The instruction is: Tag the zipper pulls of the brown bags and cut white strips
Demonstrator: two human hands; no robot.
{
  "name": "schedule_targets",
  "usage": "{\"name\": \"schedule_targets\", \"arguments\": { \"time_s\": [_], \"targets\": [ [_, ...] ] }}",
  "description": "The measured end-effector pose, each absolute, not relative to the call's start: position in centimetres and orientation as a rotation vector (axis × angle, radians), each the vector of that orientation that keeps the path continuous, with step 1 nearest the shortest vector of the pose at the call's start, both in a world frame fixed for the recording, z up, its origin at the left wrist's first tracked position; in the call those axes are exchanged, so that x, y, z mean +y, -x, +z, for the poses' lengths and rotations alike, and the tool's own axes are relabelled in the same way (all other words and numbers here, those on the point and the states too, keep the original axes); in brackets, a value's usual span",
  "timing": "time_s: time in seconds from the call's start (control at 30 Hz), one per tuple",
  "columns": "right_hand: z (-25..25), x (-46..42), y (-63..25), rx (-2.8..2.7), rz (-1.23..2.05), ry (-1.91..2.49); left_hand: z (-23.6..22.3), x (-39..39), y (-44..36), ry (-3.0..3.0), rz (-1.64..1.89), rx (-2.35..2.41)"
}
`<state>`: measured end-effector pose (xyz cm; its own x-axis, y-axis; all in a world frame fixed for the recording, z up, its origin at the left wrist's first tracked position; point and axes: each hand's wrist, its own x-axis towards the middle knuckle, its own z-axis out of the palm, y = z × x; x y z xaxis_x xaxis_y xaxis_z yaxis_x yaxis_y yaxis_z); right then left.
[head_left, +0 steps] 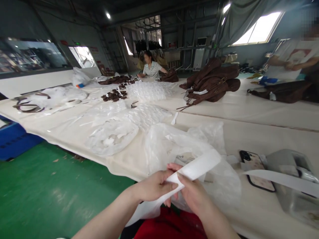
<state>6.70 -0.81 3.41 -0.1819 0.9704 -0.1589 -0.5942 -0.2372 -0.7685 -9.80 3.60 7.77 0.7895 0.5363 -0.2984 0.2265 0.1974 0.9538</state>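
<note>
A long white strip [199,165], seemingly paper or thin foam, lies slantwise across both my hands over the table's near edge. My left hand [157,184] is closed on it, thumb on top and fingers beneath. Close beside it, my right hand [191,192] pinches the same strip, its thumb also on top. One end points up to the right; the other hangs toward my lap. Just beyond my hands lies an open clear plastic bag [161,141] with papers inside. To the right are a phone in a patterned case [259,171] and a grey tape dispenser [286,166].
Brown bags [211,83] are heaped across the table, with small brown pieces [114,95] left of them. Bubble wrap [149,89] and another plastic bag [112,136] lie nearer. One person [152,69] sits at the far side; another [291,59] stands right. A blue crate [17,139] is on the floor.
</note>
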Motion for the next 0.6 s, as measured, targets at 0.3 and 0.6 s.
{"name": "schedule_targets", "arguments": {
  "time_s": [0.3, 0.6],
  "targets": [
    [3.7, 0.2, -5.8, -0.526, 1.644, 0.931, 5.8, 3.8, 11.9, -0.943, 0.117, 0.532],
    [4.4, 1.1, -5.6, -0.791, 1.401, 1.238, 5.7, 2.6, 13.8, -0.921, 0.233, 0.768]
  ]
}}
